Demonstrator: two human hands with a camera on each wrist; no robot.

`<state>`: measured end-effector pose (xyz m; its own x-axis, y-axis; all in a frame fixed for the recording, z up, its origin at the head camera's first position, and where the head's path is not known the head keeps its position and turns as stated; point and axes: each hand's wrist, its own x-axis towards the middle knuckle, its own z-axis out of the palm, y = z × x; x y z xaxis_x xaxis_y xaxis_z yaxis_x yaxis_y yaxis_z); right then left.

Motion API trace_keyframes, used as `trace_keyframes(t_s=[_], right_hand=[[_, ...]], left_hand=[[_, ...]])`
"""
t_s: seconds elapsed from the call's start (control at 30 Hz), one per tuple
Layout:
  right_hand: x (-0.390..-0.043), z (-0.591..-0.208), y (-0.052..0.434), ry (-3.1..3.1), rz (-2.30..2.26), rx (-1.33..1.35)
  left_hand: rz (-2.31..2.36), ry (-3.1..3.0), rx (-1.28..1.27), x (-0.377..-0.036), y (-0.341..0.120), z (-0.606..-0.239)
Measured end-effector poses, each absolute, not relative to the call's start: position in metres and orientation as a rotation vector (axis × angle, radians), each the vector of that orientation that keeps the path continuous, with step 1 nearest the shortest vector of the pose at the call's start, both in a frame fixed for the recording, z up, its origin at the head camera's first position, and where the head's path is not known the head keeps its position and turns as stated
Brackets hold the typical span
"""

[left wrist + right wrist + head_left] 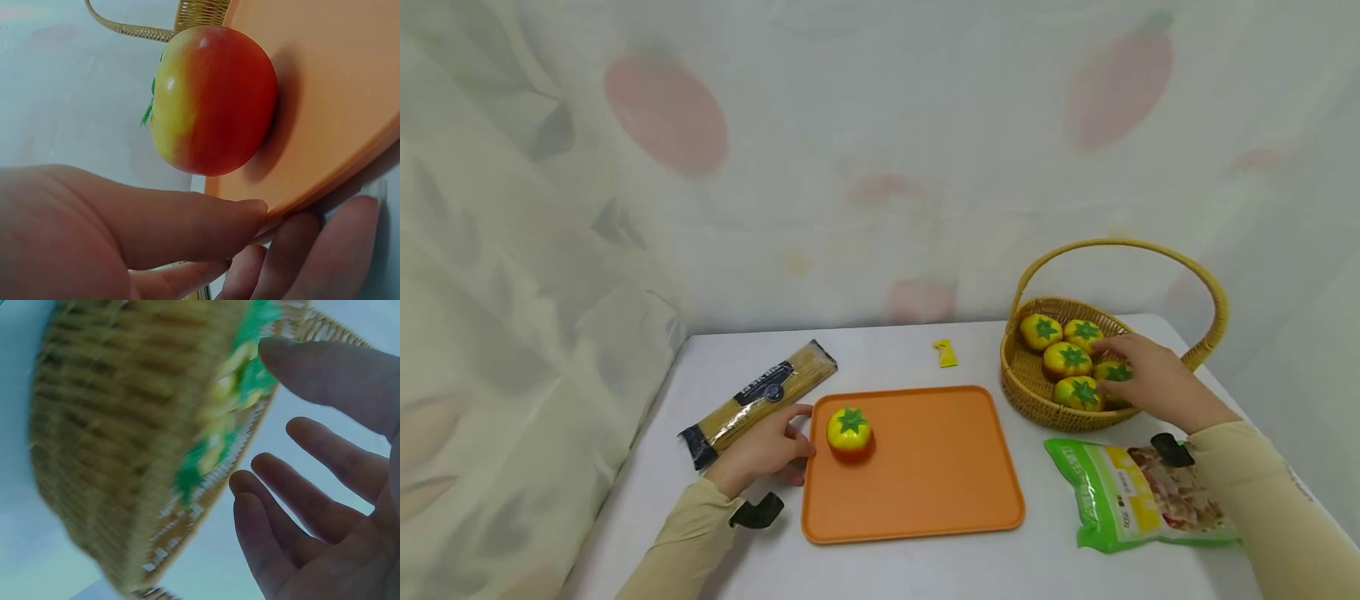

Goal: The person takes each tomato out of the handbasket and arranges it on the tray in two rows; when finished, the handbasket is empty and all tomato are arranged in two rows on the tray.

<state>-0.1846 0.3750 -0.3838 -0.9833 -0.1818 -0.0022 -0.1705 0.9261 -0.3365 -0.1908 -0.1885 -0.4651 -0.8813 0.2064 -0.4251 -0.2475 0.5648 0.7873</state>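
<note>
R hand [1157,379] hid pt of 1 tomato [1113,372]; R sleeve [1262,487] hid pt of green food bag [1123,500]. Wicker basket [112,419] was blurred, R wrist cam; orange tray [337,75] was cut off, L wrist cam.

Right hand [1153,379]: fruits [1067,360] crowd fingertips, basket rim [1026,402] around, handle [1120,242] arching above; green bag [1150,496] below wrist. Free lane nearer and leftward: table strip [1050,521] between bag and tray [925,467]. Left hand [767,450]: noodle pack [765,392] just beyond blocks far side, single fruit [850,433] just right of fingers; past that fruit, bare tray, unobstructed rightward.
</note>
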Motion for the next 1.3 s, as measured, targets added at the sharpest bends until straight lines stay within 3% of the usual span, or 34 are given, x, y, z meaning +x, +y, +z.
trace_keyframes(t_s=[0.57, 1.3], right_hand=[[-0.200, -0.404, 0.393, 2.975, -0.441, -0.227], [-0.196, -0.401, 0.394, 3.017, -0.397, -0.236]], left_hand=[[1.278, 2.326, -0.006, -0.190, -0.191, -0.468], [1.264, 2.339, -0.033, -0.189, -0.189, -0.464]])
